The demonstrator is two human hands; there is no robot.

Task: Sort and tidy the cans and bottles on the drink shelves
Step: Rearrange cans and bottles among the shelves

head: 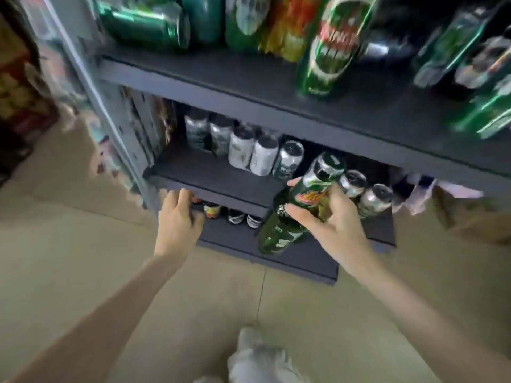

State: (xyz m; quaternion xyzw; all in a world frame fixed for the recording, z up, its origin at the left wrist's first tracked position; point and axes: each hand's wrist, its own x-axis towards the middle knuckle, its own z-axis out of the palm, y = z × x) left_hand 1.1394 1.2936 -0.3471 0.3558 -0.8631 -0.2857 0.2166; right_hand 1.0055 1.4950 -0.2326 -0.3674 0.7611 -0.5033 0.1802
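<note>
From the head view, your right hand point(329, 219) is wrapped around two dark green glass bottles at once. The upper green bottle with the red and yellow label point(313, 186) tilts up and to the right, its silver-foiled neck pointing toward the middle shelf; the lower green bottle point(279, 233) slants down and to the left beneath your fingers point(297, 212). Both are held in the air in front of the dark grey metal shelving unit point(249, 87), between the middle and bottom shelves.

Your left hand point(177, 217) is loosely open with the fingers spread, reaching in under the front lip of the middle shelf point(210, 175); it holds nothing that can be seen, and its fingertips are close to a small can with a red and yellow label point(211, 210) at the back of the bottom shelf point(290, 258). Beside that can stand two dark cans with white bands point(244, 218).

On the middle shelf a row of silver and black cans point(254, 152) runs left to right, two more sitting just right of your held bottles. The top shelf carries blurred green cans and bottles point(331, 45). The floor point(83, 244) is pale beige.
</note>
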